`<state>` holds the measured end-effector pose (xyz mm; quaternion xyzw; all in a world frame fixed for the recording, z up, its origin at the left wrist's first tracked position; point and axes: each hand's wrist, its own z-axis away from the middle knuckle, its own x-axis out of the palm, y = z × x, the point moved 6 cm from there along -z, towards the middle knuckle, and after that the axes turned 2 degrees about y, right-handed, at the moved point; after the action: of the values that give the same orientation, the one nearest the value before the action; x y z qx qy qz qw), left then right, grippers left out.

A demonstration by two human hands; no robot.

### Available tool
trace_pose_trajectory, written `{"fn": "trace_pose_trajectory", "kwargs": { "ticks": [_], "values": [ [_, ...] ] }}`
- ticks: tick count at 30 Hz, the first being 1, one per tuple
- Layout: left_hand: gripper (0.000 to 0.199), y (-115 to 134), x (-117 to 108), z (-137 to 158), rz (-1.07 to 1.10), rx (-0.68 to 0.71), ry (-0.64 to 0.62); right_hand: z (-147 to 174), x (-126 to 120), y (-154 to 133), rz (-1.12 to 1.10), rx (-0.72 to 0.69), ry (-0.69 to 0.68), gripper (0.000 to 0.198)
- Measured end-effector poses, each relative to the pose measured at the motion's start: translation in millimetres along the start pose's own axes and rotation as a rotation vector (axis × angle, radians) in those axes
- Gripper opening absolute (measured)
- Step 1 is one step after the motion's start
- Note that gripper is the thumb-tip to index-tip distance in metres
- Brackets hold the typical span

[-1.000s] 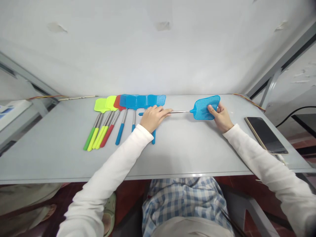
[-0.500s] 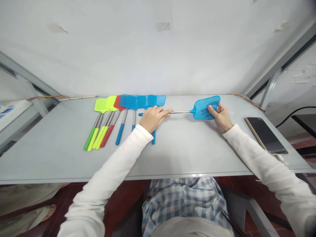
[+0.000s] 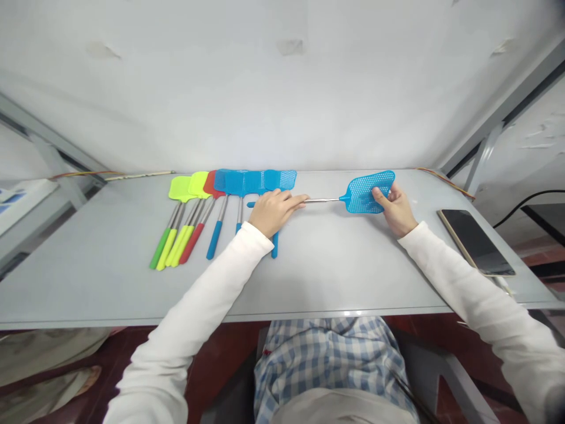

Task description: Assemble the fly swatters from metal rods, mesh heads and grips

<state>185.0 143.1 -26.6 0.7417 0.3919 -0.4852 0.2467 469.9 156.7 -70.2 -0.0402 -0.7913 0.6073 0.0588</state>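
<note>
A blue fly swatter point(image 3: 362, 193) with a metal shaft is held level above the grey table between both hands. My right hand point(image 3: 396, 211) pinches the edge of its mesh head, thumb on the near face. Around the shaft and handle, my left hand point(image 3: 274, 212) is closed; the blue handle end pokes out to its left. Behind and under that hand lie several blue fly swatters point(image 3: 252, 182), their heads overlapping in a row. To their left are a red fly swatter point(image 3: 192, 241) and several yellow-green ones point(image 3: 180, 188), one with a green handle point(image 3: 159, 248).
On the right of the table point(image 3: 344, 277) lies a smartphone point(image 3: 477, 241), with a small white item point(image 3: 503, 285) by its near end. A white wall stands behind. Metal frame posts and thin wires flank both sides. Another person's foot point(image 3: 88, 380) shows at lower left.
Almost nothing differs. The swatter's head in my right hand has shifted and tilted very slightly; my left hand stays in the same place.
</note>
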Motion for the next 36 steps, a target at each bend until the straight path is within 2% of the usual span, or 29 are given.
{"fn": "trace_pose_trajectory", "kwargs": {
  "ticks": [17, 23, 27, 36],
  "values": [
    [0.042, 3, 2, 2, 0.001, 0.053, -0.005, 7, 4, 1, -0.004, 0.065, -0.049, 0.05],
    [0.042, 5, 0, 4, 0.027, 0.046, 0.022, 10, 6, 1, -0.031, 0.119, -0.068, 0.047],
    [0.043, 4, -1, 5, 0.041, 0.02, 0.037, 12, 7, -2, -0.019, 0.1, -0.041, 0.048],
    [0.042, 15, -5, 5, 0.025, 0.006, 0.027, 20, 18, -5, 0.031, 0.112, -0.087, 0.047]
  ]
}}
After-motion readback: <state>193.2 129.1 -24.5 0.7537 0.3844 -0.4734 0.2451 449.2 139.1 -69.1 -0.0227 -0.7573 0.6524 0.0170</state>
